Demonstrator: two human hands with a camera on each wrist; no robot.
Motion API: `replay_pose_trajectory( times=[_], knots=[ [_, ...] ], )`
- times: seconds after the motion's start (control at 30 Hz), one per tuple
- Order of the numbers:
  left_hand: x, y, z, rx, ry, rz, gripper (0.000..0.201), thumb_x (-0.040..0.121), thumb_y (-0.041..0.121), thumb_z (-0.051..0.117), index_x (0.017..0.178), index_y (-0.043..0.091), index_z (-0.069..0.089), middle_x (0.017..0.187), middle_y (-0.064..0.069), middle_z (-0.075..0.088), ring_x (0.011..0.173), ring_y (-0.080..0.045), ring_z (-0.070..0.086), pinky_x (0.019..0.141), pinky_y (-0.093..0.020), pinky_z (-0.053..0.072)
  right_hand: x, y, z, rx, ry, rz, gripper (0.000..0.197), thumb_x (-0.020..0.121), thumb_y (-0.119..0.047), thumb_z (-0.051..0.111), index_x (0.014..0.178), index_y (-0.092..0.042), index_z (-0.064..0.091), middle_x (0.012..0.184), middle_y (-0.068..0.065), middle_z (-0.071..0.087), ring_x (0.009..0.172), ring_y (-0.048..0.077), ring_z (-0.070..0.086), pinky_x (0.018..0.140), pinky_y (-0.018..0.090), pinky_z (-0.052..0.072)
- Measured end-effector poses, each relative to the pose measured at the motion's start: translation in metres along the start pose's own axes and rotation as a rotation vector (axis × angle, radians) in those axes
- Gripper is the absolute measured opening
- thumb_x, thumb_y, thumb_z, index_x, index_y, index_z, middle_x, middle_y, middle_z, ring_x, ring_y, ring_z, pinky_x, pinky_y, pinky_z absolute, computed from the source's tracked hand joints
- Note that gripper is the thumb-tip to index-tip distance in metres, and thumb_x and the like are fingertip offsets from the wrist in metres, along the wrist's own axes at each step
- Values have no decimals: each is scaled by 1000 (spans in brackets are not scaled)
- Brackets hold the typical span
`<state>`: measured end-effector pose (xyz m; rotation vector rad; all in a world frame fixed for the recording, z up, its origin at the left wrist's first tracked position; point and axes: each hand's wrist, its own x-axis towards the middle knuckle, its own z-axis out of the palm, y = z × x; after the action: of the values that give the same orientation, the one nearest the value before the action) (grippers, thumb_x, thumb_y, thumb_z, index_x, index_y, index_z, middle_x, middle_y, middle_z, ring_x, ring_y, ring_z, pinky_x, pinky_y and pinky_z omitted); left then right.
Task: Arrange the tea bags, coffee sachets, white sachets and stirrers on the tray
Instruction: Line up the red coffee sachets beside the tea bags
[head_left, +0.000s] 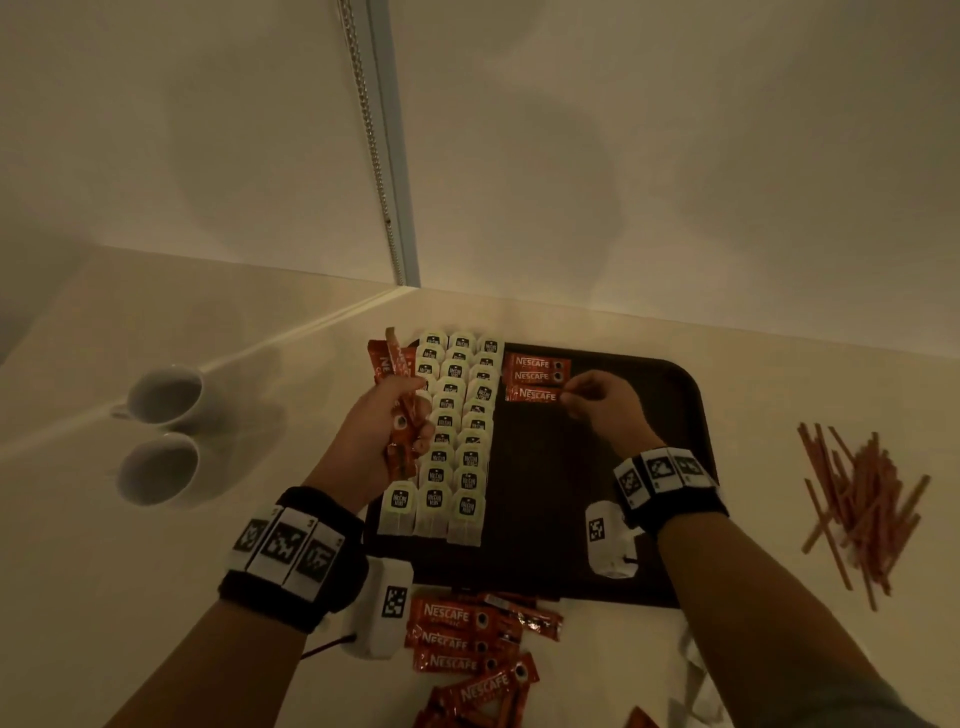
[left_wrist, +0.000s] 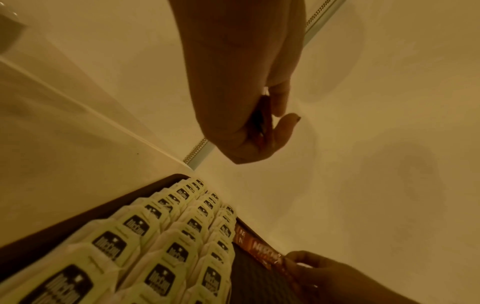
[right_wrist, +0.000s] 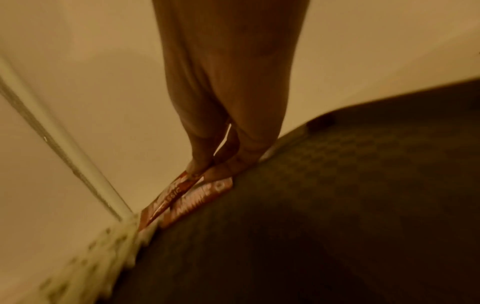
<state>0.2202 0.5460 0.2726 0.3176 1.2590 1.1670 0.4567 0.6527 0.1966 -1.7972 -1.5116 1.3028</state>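
Note:
A dark tray lies on the pale counter. Three columns of white tea bags fill its left part. Beside them, at the tray's far side, lie two red coffee sachets. My right hand pinches the right end of a third coffee sachet just below those two, low over the tray. My left hand is raised over the tray's left edge and grips a bunch of red coffee sachets upright. In the left wrist view the tea bags run in rows below my left hand.
More red coffee sachets are heaped on the counter just in front of the tray. A pile of brown stirrers lies to the right. Two white cups stand on the left. A wall corner rises close behind the tray.

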Motion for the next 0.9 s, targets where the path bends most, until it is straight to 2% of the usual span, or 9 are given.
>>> replay_pose_trajectory(
  times=[0.03, 0.13, 0.27, 0.37, 0.5, 0.6, 0.9],
  knots=[
    [-1, 1, 0, -23, -6, -4, 6, 94, 18, 46, 92, 13, 46, 58, 0, 50, 46, -13, 44, 40, -20, 35, 4, 3, 3, -8, 2, 16, 14, 82, -9, 66, 88, -20, 59, 98, -1, 63, 90, 13, 62, 81, 28, 53],
    [-2, 2, -1, -19, -13, -10, 8, 95, 18, 43, 91, 12, 47, 60, 0, 52, 48, -13, 47, 42, -19, 39, 14, 6, 12, -45, 51, 30, 14, 83, -12, 67, 93, -19, 60, 106, 1, 62, 96, 13, 60, 79, 23, 48],
    [-3, 4, -2, 4, -2, -13, 14, 94, 19, 43, 87, 12, 52, 62, -1, 55, 51, -13, 49, 46, -20, 41, 25, 5, 19, -110, 122, 17, 18, 83, -13, 67, 100, -14, 62, 113, 2, 60, 96, 7, 50, 86, 22, 40],
    [-3, 4, -3, 8, 43, -15, 15, 96, 20, 44, 96, 10, 55, 67, -3, 62, 56, -15, 58, 45, -20, 47, 29, 4, 20, -164, 147, 12, 19, 84, -12, 66, 102, -10, 62, 114, 4, 59, 94, 6, 46, 85, 21, 37],
    [-2, 3, -3, -1, 73, -24, 16, 97, 18, 45, 97, 10, 59, 76, -6, 69, 72, -20, 70, 46, -22, 52, 35, 5, 21, -168, 171, 21, 19, 83, -12, 67, 101, -9, 63, 113, 5, 60, 93, 6, 46, 84, 20, 36],
    [-2, 2, -2, -5, 68, -28, 15, 97, 17, 47, 96, 10, 60, 79, -7, 70, 84, -25, 71, 48, -22, 53, 39, 6, 21, -179, 178, 17, 18, 83, -12, 67, 100, -11, 62, 112, 5, 61, 94, 7, 48, 84, 20, 37],
    [-1, 2, 0, 32, 43, 43, 13, 96, 15, 52, 97, 7, 61, 83, -9, 69, 74, -21, 71, 50, -21, 54, 47, 10, 23, -229, 212, -14, 21, 81, -14, 70, 99, -10, 61, 110, 6, 60, 93, 10, 51, 82, 22, 40]
  ],
)
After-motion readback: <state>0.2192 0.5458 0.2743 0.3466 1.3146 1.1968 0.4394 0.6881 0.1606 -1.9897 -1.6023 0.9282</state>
